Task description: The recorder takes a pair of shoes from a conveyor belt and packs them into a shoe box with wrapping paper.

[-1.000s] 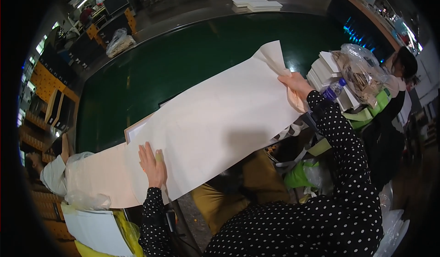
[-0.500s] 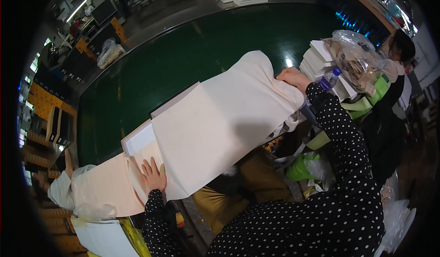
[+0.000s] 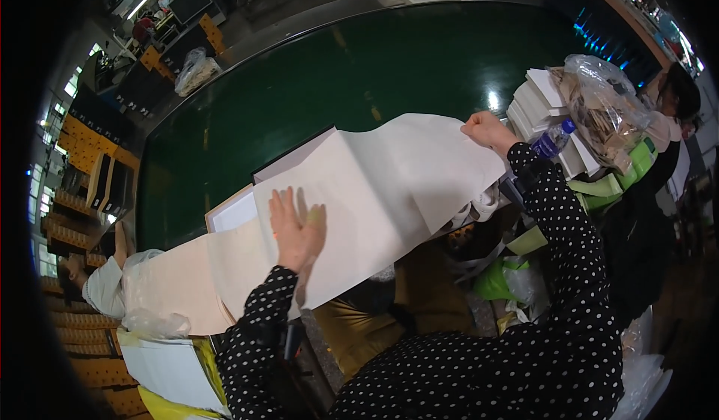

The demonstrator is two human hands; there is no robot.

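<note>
Head view: you press and stretch a big cream sheet (image 3: 374, 188) over flat boxes on the green bench (image 3: 359, 75).

Your left hand (image 3: 296, 229) lies flat, fingers spread, pinning the sheet so it won't slide; your right hand (image 3: 488, 132) pinches its far edge, likely to keep it taut. Sheet drapes off the bench's near edge. Under it, a white box (image 3: 234, 212) peeks out. Right side: stack of white packs (image 3: 535, 105), clear bag of brown scraps (image 3: 603, 105), water bottle with blue cap (image 3: 554, 139). Lower left: crumpled clear plastic (image 3: 153, 319).
</note>
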